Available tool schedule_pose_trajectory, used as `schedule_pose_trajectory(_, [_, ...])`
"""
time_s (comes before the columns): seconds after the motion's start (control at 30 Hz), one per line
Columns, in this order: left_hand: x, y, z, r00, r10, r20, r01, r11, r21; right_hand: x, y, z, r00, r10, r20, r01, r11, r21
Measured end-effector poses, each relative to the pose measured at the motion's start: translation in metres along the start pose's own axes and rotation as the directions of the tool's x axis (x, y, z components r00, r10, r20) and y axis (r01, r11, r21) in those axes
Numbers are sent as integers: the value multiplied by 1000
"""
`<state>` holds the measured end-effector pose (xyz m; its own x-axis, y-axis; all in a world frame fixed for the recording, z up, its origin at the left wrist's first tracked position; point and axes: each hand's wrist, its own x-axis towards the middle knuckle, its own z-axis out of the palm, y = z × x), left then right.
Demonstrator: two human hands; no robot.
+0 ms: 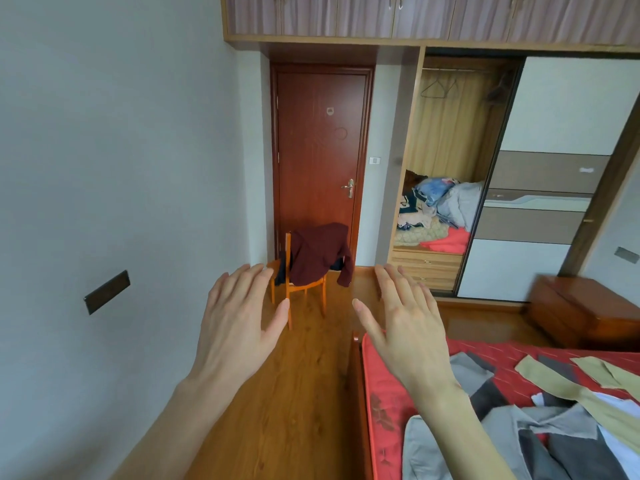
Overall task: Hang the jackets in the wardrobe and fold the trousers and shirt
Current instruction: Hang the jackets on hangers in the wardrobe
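Two hands are held out in front, palms down, fingers straight and spread, gripping nothing: the left hand (239, 317) over the wooden floor (304, 393), the right hand (408, 327) over the near corner of the bed (384, 403). They are apart, with a gap between the thumbs. Beyond the left fingertips stands an orange chair (294, 289) with a maroon jacket (320, 252) draped over its back, in front of the closed door (320, 150). On the red bed cover at lower right lie a grey garment (460, 441) and beige trousers (554, 379), overlapping other clothes. The wardrobe (450, 133) stands open, with bare hangers (438, 88) on its rail and a pile of bedding (440, 209) below.
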<state>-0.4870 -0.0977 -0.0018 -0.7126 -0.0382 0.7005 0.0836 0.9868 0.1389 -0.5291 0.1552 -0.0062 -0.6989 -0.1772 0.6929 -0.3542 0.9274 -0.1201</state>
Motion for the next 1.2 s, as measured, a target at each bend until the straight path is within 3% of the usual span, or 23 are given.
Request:
schedule_pose_trajectory(0.37, [153,-98,117,998,50,-35,-52,998,-41,152,-12,139,998,61,-10,-61,998,-23])
schedule_pose_trajectory(0.7, [249,-143,226,996,92,-3,-92,990,-109,247,2,239,995,99,-7,-99,994,-36])
schedule_pose_trajectory(1.2, [443,-149,436,996,91,18,-89,991,-100,427,114,414,995,94,32,-96,994,50])
